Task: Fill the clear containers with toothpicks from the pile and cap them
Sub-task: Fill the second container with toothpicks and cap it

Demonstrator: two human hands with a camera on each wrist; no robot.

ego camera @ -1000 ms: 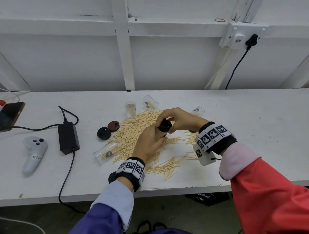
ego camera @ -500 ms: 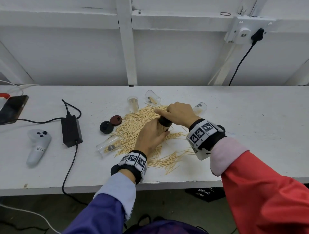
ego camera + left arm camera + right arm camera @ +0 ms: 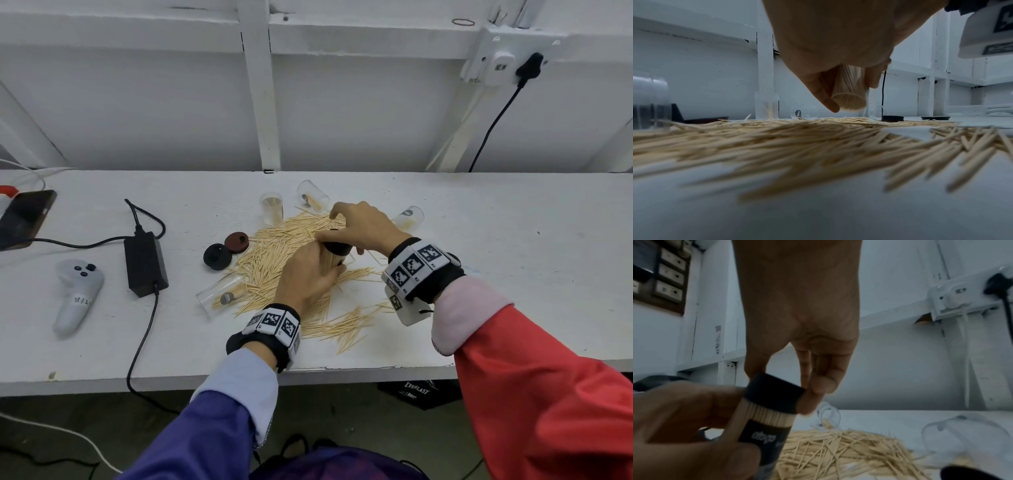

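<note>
My left hand grips a clear container packed with toothpicks, lifted a little above the toothpick pile. Its filled bottom shows in the left wrist view. My right hand pinches the black cap on the container's top with thumb and fingers. Other clear containers lie or stand around the pile: one upright, one tipped behind it, one on the right, and one lying at the left front. A black cap and a dark red cap sit left of the pile.
A black power adapter with its cable lies left of the caps, a white controller further left, and a phone at the far left. The table's front edge runs just behind my wrists. A wall socket is up right.
My right hand has shifted from beside the cap to over it, and both hands with the container have moved slightly away from me across the pile.
</note>
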